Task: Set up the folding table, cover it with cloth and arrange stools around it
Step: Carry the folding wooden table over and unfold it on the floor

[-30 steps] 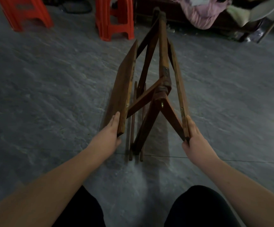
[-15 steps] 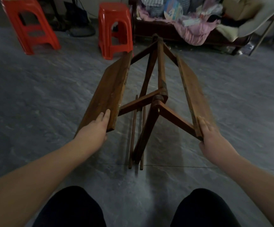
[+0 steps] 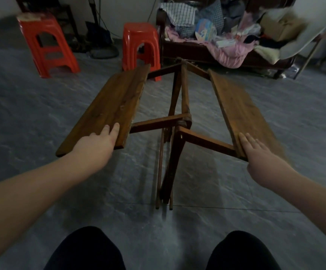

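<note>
The wooden folding table stands on the grey floor in front of me, its two top boards spread apart and tilted outward. My left hand point(image 3: 99, 142) lies flat on the near end of the left board point(image 3: 117, 103), fingers on top. On the near end of the right board point(image 3: 236, 106) rests my right hand point(image 3: 255, 154), palm down. Between the boards the crossed legs and braces point(image 3: 177, 133) reach down to the floor. Two red plastic stools, one at far left point(image 3: 45, 45) and one at centre back point(image 3: 140, 43), stand beyond the table.
A dark wooden bench point(image 3: 197, 51) piled with clothes and cloth, including a pink garment point(image 3: 228, 55), runs along the back wall. A dark fan base and cables point(image 3: 101, 49) sit between the stools. My knees in black trousers are at the bottom edge.
Both hands have moved outward, swinging the two boards from nearly upright and close together to wide apart and almost flat. My view has lifted toward the back wall.
</note>
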